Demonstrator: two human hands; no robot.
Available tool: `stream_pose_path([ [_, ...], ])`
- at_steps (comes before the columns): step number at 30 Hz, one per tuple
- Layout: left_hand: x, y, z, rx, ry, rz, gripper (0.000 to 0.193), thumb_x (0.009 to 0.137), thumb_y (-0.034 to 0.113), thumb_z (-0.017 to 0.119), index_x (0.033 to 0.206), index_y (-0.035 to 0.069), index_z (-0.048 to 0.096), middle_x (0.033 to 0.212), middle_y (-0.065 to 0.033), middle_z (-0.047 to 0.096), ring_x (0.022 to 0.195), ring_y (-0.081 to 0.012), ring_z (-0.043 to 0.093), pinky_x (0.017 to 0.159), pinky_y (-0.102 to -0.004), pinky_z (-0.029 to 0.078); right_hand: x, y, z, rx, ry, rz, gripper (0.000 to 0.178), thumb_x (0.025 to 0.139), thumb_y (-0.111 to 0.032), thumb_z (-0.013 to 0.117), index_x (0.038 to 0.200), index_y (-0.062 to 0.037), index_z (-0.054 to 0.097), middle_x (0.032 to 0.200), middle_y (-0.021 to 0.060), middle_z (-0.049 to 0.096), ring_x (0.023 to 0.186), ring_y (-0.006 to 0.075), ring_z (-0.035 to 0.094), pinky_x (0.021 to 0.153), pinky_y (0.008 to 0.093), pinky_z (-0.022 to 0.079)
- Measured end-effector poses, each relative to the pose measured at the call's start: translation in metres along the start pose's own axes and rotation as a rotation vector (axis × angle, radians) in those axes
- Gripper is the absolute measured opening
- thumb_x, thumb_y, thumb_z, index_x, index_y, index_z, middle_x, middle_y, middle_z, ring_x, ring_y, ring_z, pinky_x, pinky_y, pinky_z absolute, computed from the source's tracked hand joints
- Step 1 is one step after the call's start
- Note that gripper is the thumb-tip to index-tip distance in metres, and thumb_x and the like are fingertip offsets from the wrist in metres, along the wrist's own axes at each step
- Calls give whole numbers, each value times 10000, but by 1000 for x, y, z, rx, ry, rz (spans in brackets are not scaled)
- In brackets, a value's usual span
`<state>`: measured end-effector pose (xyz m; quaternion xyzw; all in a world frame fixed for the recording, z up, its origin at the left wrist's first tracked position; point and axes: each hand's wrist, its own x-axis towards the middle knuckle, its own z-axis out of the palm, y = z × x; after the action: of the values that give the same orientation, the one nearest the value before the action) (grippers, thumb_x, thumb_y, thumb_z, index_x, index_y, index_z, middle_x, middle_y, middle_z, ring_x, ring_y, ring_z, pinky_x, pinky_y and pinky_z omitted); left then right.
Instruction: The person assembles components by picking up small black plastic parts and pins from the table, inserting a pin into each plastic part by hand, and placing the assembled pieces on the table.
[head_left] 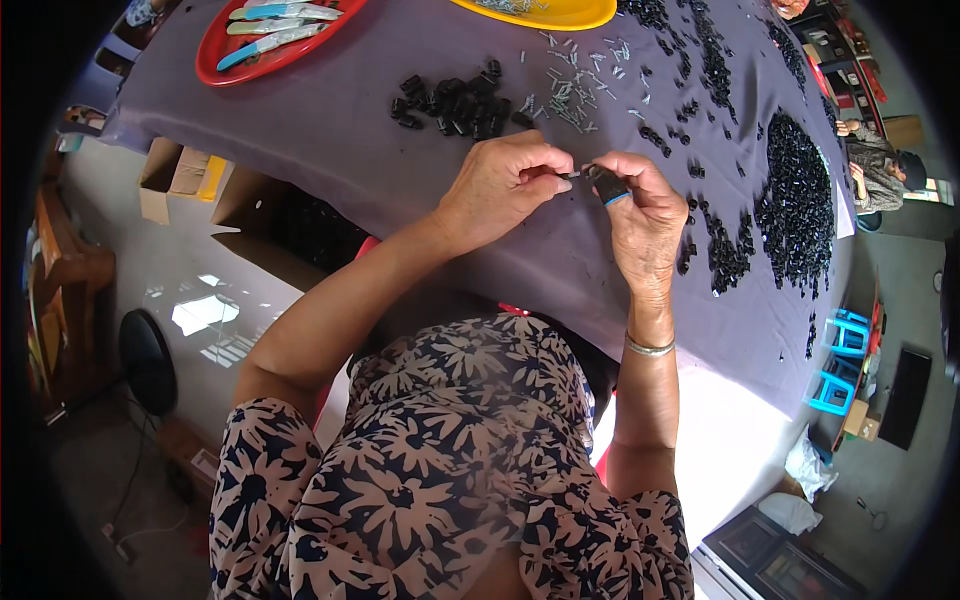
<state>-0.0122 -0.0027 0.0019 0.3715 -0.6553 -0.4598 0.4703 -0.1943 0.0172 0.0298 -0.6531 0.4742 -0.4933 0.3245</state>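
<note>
Pinching small dark piece [569, 177], finger to thumb, in left hand [503, 190] | curling right hand [645, 208], tips just beside at 3 o'clock, can't tell pinching what | hold steady, squeeze softly, go slowly | find black parts [465, 105] at 10 o'clock

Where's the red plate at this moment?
In the head view's upper left, the red plate sits on the purple tablecloth, left of the yellow plate.
</note>
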Motion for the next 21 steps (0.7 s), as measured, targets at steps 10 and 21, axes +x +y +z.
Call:
stream_pose_path([
  [10, 0, 2, -1, 25, -8, 19, 145, 780, 19, 696, 922, 1, 673, 790, -88, 628, 659, -179, 618, 621, -300, 490, 0, 2, 6, -50, 18, -70, 90, 897, -20, 670, 975, 23, 663, 915, 1, 657, 838, 70, 579, 799, 213, 474],
  [21, 0, -4, 0, 73, -1, 52, 173, 812, 23, 710, 978, -2, 667, 785, -18, 601, 688, -71, 556, 628, -237, 465, 1, -1, 9, -130, -22, -80, 122, 857, 59, 643, 974, 32, 663, 912, 8, 658, 830, 82, 588, 797, 222, 483],
])
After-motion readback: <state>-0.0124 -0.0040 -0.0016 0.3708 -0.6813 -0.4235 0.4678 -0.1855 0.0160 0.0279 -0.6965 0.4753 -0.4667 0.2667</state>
